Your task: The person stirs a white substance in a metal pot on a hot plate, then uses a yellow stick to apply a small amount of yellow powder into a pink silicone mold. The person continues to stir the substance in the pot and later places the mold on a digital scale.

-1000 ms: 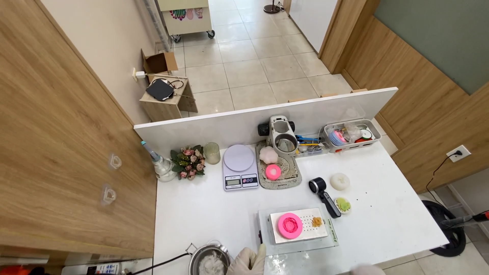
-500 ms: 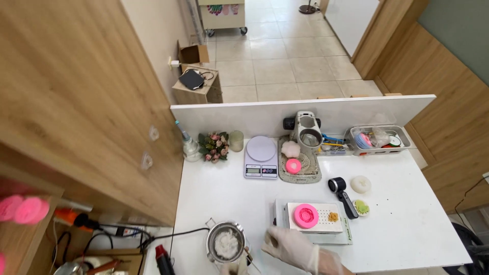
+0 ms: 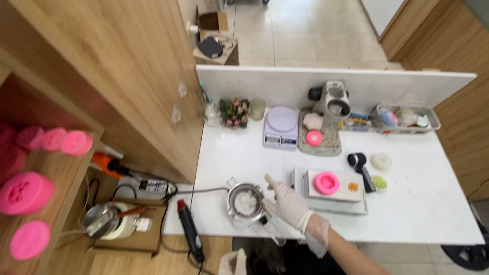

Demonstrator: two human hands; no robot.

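Pink silicone moulds are sitting on the wooden shelves at the far left, with a black heat tool hanging off the near left edge of the white table. My left hand is barely showing at the near edge, so I cannot tell its grip. My gloved right hand is resting against the small metal pot of white wax, forefinger pointing out, fingers loosely curled, gripping nothing that I can see. Just right, a pink round mould is lying on a white scale
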